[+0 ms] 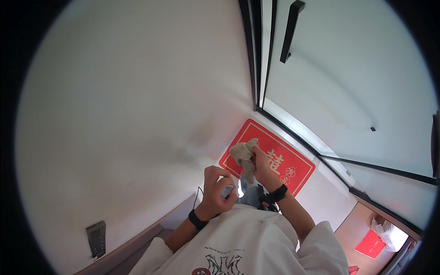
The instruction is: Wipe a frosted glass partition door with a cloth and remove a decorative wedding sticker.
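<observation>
My right hand [263,166] grips a crumpled beige cloth [243,154], held above a red floor mat [302,166]. The cloth bunches out past the fingers, and one end hangs down below the hand. To its left my left hand [218,192] is raised in front of my body, its fingers curled into a loose ring with a gap in the middle. No object shows in it. Each wrist wears a black band, the left band [197,220] and the right band [277,193].
A pale wall [137,103] fills the left, with a dark control panel [96,239] low on it. At the right stands a frosted glass door [343,75] with a black bar handle [292,32] and black frame [288,130]. A red sheet [369,243] and white bag [386,233] lie lower right.
</observation>
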